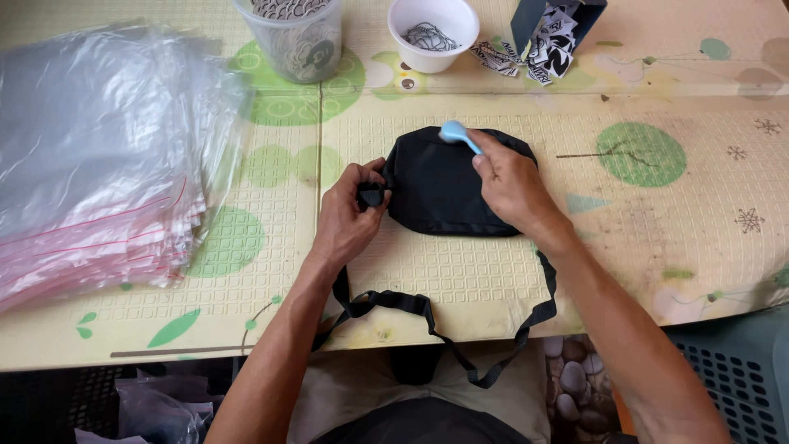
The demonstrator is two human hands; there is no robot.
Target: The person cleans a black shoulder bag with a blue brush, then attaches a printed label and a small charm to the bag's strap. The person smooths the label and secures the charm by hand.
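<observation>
Bag [440, 193]: left hand [345, 218] pinching strap end, right hand [509, 181] gripping blue brush [457, 135]; loose pinch could let my bag slide.

The pouch [444, 185] at the centre is black woven cloth, matt and smooth. Its strap [427, 312], trailing toward 6 o'clock, is flat black webbing with the same dull finish. The small brush [458, 134] on the pouch's upper edge looks like pale blue plastic with a soft sheen. At 9 o'clock the stack of bags [99, 156] is thin clear plastic, glossy and wrinkled, with red seal lines. The counter [657, 222] is covered by a printed mat, embossed in a small square grid, matt and scuffed with dirt. At 12 o'clock the cup [292, 37] is cloudy translucent plastic, and the bowl [433, 33] is smooth white plastic.
</observation>
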